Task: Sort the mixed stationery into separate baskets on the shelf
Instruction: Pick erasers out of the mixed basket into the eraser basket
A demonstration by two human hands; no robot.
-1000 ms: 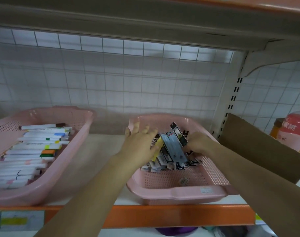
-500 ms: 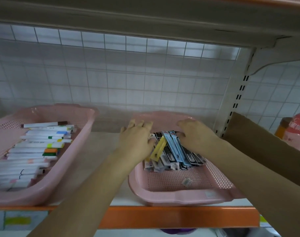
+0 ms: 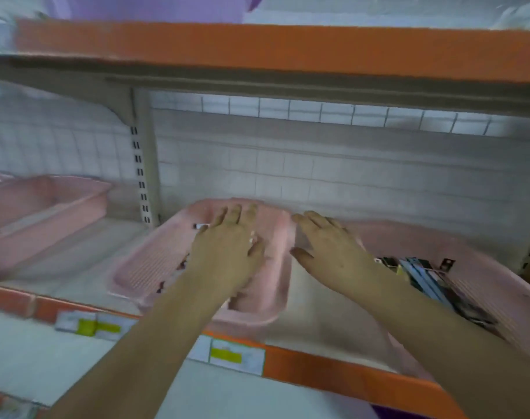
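Currently mid-sort, between picks. Left hand (image 3: 227, 249) spread flat, palm down, over middle pink basket (image 3: 148, 267), nothing seen in its grip. Right hand (image 3: 330, 249) fingers straight, empty, over shelf (image 3: 318, 325) gap beside right basket (image 3: 481, 267) of packaged stationery (image 3: 421, 276). Next, probably: pinch one stray item, match it to its basket.

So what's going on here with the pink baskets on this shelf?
A person is sorting stationery on a shop shelf. Their left hand is spread over the middle pink basket, where a white pen tip peeks out beside the fingers. Their right hand, also open, hovers between that basket and the right basket, which holds dark and blue packets. The picture is blurred, so whether either hand touches anything is unclear.
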